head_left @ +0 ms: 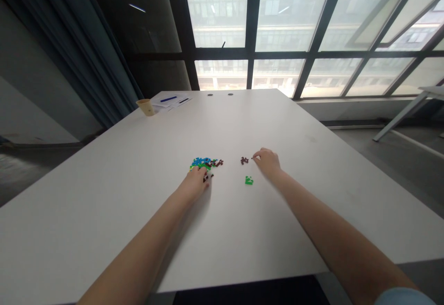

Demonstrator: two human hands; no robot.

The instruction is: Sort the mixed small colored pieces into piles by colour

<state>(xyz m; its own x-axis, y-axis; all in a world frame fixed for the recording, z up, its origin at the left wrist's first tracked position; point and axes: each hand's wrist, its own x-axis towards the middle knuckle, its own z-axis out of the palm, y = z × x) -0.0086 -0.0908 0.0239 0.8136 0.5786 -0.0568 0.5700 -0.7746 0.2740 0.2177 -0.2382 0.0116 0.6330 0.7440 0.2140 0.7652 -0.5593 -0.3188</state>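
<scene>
cup: small tan paper cup at far left edge of the table, upright, well apart from both hands
papers: white sheets just right of cup, blue pen-like mark on top, another dark one beside it; too small to read
table: big white table, bare over most of its top, two small dark round holes near far edge
mixed pile: heap of tiny pieces, blue, green and brown mixed, mid-table, left of centre
left hand: left hand palm down, fingertips touching near edge of mixed pile; fingers curled narrow, a couple of dark bits by the fingertips, cannot tell if any is pinched
brown group: small cluster of brown pieces between the hands, apart from the pile
green group: small cluster of green pieces nearer the person than brown group, just left of right wrist, not touched
right hand: right hand resting on table, fingers drawn together, tips pinching a tiny dark piece just right of brown group
background: large window with dark frames behind table, dark curtain at left
</scene>
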